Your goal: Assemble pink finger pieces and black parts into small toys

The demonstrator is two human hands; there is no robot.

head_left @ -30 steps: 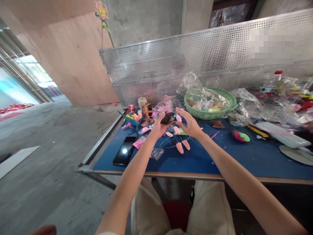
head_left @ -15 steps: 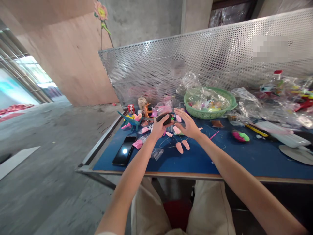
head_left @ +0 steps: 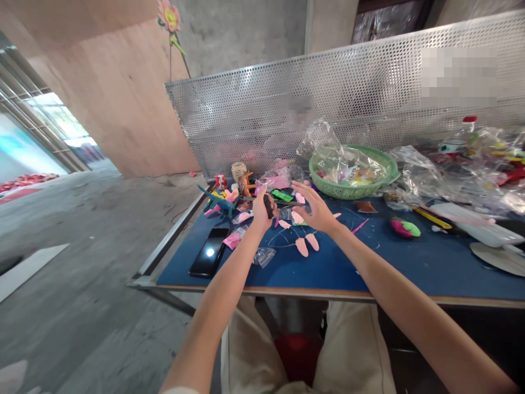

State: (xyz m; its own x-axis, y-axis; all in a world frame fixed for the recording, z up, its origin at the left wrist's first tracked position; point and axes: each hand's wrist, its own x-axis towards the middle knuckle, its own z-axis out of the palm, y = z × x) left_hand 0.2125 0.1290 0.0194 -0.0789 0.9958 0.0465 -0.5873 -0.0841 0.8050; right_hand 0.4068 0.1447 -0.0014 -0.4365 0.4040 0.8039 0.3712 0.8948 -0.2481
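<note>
My left hand [head_left: 261,210] is held above the blue table top [head_left: 328,268], its fingers closed round a small dark lump [head_left: 268,206]. My right hand [head_left: 314,210] hovers just to the right of it, fingers spread and holding nothing, palm turned toward the lump. Under both hands lie several pink petal-shaped pieces [head_left: 307,244] and a thin wire loop. A green piece [head_left: 282,195] lies just beyond the lump.
A black phone [head_left: 209,251] lies at the table's left front. Small toy figures [head_left: 223,201] stand at the back left. A green basket [head_left: 353,172] with plastic bags sits behind, a pink and green lump [head_left: 404,227] to the right. A perforated metal screen [head_left: 328,104] backs the table.
The left hand has turned and closed tighter on the dark lump, which now shows edge-on. The right hand has stayed close beside it, fingers still spread.
</note>
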